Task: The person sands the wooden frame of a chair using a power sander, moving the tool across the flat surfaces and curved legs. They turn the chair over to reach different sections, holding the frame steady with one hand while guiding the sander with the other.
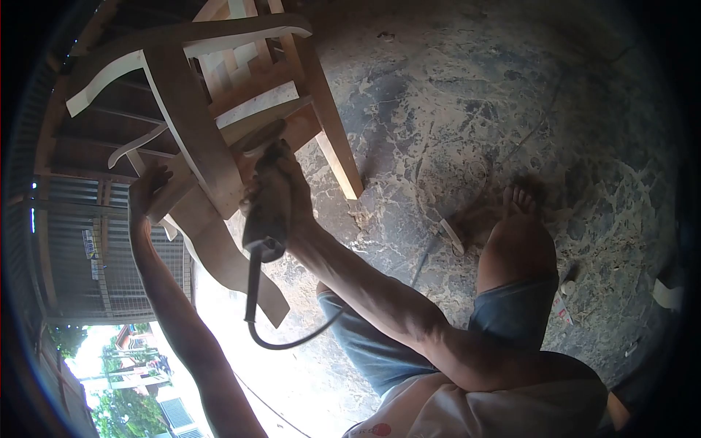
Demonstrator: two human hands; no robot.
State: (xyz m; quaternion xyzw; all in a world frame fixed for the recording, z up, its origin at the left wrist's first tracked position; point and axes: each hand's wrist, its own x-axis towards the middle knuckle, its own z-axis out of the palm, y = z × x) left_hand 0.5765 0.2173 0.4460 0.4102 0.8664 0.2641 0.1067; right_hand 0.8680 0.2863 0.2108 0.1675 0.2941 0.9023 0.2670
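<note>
An unpainted wooden armchair (pixel 182 117) with curved armrests and legs fills the upper left of the head view, tilted in the picture. My right hand (pixel 296 190) is wrapped around the body of a corded angle grinder (pixel 264 215). The grinder's round disc (pixel 264 136) lies close to the chair's frame rail; whether it touches cannot be made out. From the grinder's rear end a dark cord (pixel 292 344) loops down toward my lap. My left hand (pixel 150 188) grips the end of a wooden chair part at the far left, its fingers partly in shadow.
Dusty, stained concrete floor (pixel 431 131) spreads across the right. My bare foot (pixel 520 204) rests there near a pale, stick-like object (pixel 452 236) and a cable. A small packet (pixel 562 309) lies beside my knee. Corrugated metal wall (pixel 73 248) and a bright opening are at left.
</note>
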